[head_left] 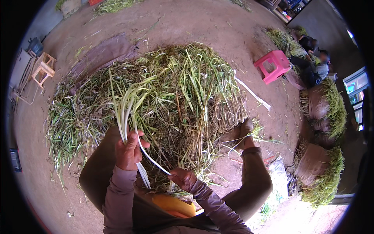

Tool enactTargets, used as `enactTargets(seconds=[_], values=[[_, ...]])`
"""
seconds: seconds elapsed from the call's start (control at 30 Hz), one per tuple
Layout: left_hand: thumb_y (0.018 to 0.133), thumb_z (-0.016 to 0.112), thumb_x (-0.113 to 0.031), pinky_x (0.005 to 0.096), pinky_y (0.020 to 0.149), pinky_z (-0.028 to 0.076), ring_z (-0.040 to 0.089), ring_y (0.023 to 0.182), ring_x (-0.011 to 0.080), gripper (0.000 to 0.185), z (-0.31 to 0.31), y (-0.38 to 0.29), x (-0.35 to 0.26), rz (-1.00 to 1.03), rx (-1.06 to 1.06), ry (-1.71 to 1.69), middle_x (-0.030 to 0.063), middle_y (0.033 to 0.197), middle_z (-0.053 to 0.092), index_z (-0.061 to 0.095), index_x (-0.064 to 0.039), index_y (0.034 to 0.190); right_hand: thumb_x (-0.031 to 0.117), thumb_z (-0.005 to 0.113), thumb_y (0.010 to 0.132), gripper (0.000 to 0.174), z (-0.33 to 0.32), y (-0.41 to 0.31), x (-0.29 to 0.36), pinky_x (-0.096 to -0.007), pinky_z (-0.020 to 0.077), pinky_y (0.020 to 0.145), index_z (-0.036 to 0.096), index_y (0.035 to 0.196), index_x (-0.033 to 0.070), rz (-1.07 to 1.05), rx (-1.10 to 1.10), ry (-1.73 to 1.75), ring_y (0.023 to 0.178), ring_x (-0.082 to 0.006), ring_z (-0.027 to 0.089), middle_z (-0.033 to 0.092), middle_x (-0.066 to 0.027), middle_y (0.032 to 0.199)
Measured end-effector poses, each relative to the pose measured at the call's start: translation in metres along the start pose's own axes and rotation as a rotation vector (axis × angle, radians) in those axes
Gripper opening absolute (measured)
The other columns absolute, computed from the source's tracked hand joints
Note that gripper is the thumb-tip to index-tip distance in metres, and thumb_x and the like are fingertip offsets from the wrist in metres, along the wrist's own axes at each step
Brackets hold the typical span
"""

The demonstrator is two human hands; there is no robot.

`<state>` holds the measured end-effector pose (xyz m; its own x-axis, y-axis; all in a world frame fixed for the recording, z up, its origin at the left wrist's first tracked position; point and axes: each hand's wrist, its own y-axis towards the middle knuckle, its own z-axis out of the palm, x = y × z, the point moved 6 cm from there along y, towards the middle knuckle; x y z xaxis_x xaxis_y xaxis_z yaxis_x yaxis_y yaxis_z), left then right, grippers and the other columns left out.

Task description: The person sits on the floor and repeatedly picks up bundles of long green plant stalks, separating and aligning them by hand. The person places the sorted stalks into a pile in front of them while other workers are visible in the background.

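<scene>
My left hand (pixel 128 150) grips a small bunch of long stalks (pixel 124 120), white at the lower part and yellow-green at the leaves, which droop over at the top. Their white ends hang below the fist. To the lower right, my right hand (pixel 183 179) pinches the end of one white stalk (pixel 155 162) that curves down from the left hand. Behind both hands spreads a large heap of green and brown leafy stalks (pixel 163 96) on the floor. Something yellow (pixel 175 204), perhaps a seat, shows between my legs.
A pink plastic stool (pixel 273 65) stands beyond the heap at right. Two people (pixel 318 65) sit near the right wall, beside wrapped bundles of green stalks (pixel 320 165). A wooden stool (pixel 43 68) and a water jug (pixel 35 46) are at left. A cloth (pixel 102 54) lies behind the heap.
</scene>
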<state>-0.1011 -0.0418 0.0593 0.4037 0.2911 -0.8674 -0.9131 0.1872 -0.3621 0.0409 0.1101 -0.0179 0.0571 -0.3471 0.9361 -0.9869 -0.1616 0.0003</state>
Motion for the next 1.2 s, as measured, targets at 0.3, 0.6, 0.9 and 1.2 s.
enactTargets(seconds=[0.3, 0.6, 0.9, 1.2], values=[[0.085, 0.049, -0.045, 0.0182, 0.032, 0.025, 0.032, 0.034, 0.0022, 0.045, 0.023, -0.008, 0.056, -0.131, 0.12, -0.046, 0.0128, 0.076, 0.064, 0.055, -0.003, 0.1, 0.019, 0.053, 0.086, 0.018, -0.004, 0.002, 0.002, -0.0285, 0.0452, 0.054, 0.057, 0.087, 0.001, 0.284, -0.213, 0.209, 0.059, -0.0153, 0.058, 0.06, -0.0097, 0.066], [0.087, 0.044, -0.047, 0.0185, 0.031, 0.026, 0.037, 0.035, 0.0039, 0.049, 0.035, -0.013, 0.073, -0.125, 0.177, 0.04, 0.0133, 0.08, 0.063, 0.054, -0.001, 0.101, 0.024, 0.052, 0.087, 0.024, 0.008, 0.002, -0.01, -0.0283, 0.0461, 0.056, 0.059, 0.083, 0.001, 0.335, -0.233, 0.256, 0.06, -0.0144, 0.059, 0.062, -0.0099, 0.068], [0.082, 0.05, -0.051, 0.0189, 0.029, 0.024, 0.033, 0.032, 0.0035, 0.055, 0.008, -0.001, 0.097, -0.201, -0.036, 0.1, 0.0174, 0.081, 0.063, 0.052, 0.0, 0.103, 0.024, 0.052, 0.086, 0.023, 0.011, 0.002, -0.008, -0.0299, 0.0445, 0.051, 0.058, 0.081, 0.002, 0.333, -0.297, 0.249, 0.055, -0.016, 0.058, 0.061, -0.0092, 0.064], [0.082, 0.051, -0.049, 0.02, 0.029, 0.025, 0.034, 0.031, 0.0059, 0.046, 0.003, 0.002, 0.098, -0.171, -0.02, 0.063, 0.0059, 0.054, 0.054, 0.057, -0.004, 0.084, 0.024, 0.053, 0.082, 0.022, 0.016, -0.005, -0.003, -0.0382, 0.0424, 0.053, 0.054, 0.075, 0.003, 0.193, -0.008, -0.132, 0.06, -0.0315, 0.055, 0.053, -0.0152, 0.065]])
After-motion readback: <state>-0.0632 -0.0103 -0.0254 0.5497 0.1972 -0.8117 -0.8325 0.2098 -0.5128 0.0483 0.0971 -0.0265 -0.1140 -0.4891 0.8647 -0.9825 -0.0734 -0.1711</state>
